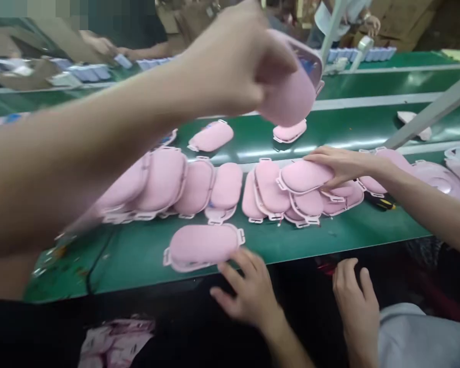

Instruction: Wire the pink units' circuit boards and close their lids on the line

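Nearest to the camera, across the left side, comes the left forearm, and its left hand [249, 64] is closed around a raised pink shell [289, 99]. It pinches this piece from above, perhaps so that the shell passes over the others without touching them. Below, the right hand [249, 289] has its fingers loosely spread and seems to hold nothing. It is at the right end of a flat pink shell [203, 243]; because of blur, I cannot tell if it touches. This shell lies lengthwise near the edge of the bench [287, 240], probably for easy reach.

Behind it, a row of pink shells [193, 186] lies overlapped, maybe to save space. From the right, a co-worker's hand [339, 163] rests on one more shell [306, 176] there, while another hand [354, 294] of a co-worker is in front of the bench.

Farther, two shells [214, 136] lie apart on a green belt [251, 135]. At the far side, a person holds a pale blue piece [122, 61].
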`<state>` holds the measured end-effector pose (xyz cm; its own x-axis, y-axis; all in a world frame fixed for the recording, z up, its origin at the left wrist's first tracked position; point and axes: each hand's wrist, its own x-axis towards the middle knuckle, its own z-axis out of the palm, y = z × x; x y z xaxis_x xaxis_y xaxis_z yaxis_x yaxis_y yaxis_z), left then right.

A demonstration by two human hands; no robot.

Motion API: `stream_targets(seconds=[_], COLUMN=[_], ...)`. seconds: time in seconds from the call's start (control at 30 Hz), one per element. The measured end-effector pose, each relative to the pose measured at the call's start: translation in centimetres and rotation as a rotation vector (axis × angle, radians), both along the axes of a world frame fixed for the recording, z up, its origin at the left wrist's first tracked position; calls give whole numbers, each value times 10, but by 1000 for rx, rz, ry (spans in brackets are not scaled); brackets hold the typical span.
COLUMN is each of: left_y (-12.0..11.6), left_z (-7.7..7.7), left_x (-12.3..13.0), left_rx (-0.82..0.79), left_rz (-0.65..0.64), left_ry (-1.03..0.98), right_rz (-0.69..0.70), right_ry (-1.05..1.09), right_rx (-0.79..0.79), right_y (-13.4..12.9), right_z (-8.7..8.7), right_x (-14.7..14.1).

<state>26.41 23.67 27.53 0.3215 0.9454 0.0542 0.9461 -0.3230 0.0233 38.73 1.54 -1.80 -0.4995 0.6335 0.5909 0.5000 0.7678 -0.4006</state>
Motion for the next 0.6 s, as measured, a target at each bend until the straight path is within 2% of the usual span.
stream_targets(seconds=[0.03,0.07,0.1,0.13,0.17,0.23,0.3,0.33,0.4,0.47,0.53,0.6], left_y=[-50,-103,-158,-213,-267,-366,-443,-471,-504,-506,-485,-455], left_z=[3,-3,-17,-38,-65,-133,-203,-235,-284,-313,-327,-333], left_x=[-41,-80,-116,-147,-173,-208,-225,-229,-234,-242,-254,-266], left_rx=[169,175,99,51,-19,-267,-474,-524,-616,-659,-690,-729], left_rz=[9,11,67,119,170,284,411,440,441,378,271,152], left_ry=[-192,-383,-617,-703,-745,-955,-1179,-1243,-1360,-1444,-1475,-1444], right_rz=[11,17,18,12,-11,-50,-50,-35,16,77,138,214], right_ry=[-63,-147,-241,-331,-402,-488,-513,-499,-439,-382,-390,-501], right_rx=[-42,-94,-144,-181,-206,-171,-101,-66,-18,-10,-47,-73], right_y=[0,6,15,24,30,35,28,22,7,-8,-21,-29], right_z=[4,9,14,18,20,18,12,11,20,42,72,101], right_x=[-11,-21,-29,-36,-40,-41,-39,-41,-66,-125,-217,-322])
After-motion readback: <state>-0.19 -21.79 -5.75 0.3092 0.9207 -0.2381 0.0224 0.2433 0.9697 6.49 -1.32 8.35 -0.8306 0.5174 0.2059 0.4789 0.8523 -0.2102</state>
